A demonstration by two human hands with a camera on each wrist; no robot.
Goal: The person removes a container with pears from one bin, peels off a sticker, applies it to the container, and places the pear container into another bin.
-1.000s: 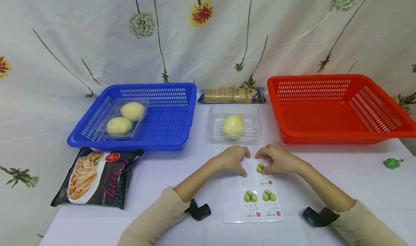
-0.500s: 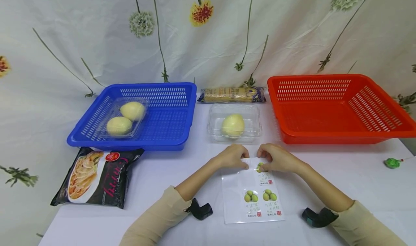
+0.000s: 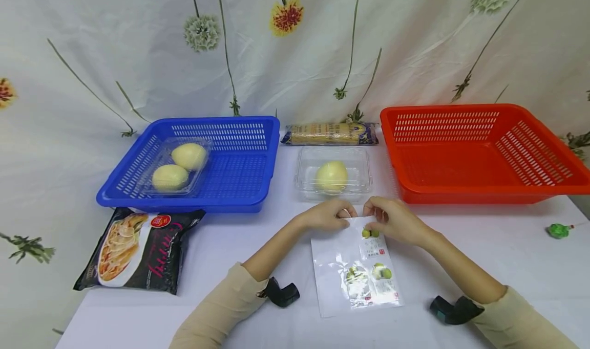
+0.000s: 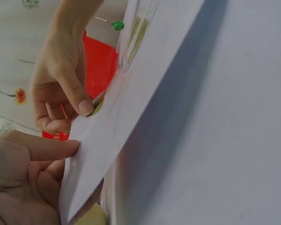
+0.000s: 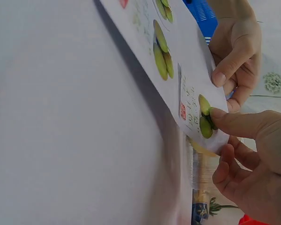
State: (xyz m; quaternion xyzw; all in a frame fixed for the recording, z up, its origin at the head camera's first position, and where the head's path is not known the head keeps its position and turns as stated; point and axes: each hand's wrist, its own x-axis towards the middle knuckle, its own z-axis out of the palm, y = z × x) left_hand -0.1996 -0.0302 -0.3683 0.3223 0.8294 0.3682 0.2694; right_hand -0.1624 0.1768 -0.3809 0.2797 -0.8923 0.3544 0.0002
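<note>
Sticker sheet (image 3: 355,267) | far edge now lifted off the table (image 3: 484,257), near edge resting | pinched by left hand (image 3: 328,217) and right hand (image 3: 397,222) | peeling judged under way

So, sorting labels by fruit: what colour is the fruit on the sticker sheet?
Green, on the sticker sheet; right wrist view shows it best.

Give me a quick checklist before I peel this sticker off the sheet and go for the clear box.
1. Left hand pinches the sticker sheet at its far edge: ok.
2. Right hand thumb on the top sticker: ok.
3. Sticker corner lifted from the backing: cannot tell.
4. Far edge of the sheet raised off the table: ok.
5. Clear box with one bun just beyond the hands, unobstructed: ok.
</note>
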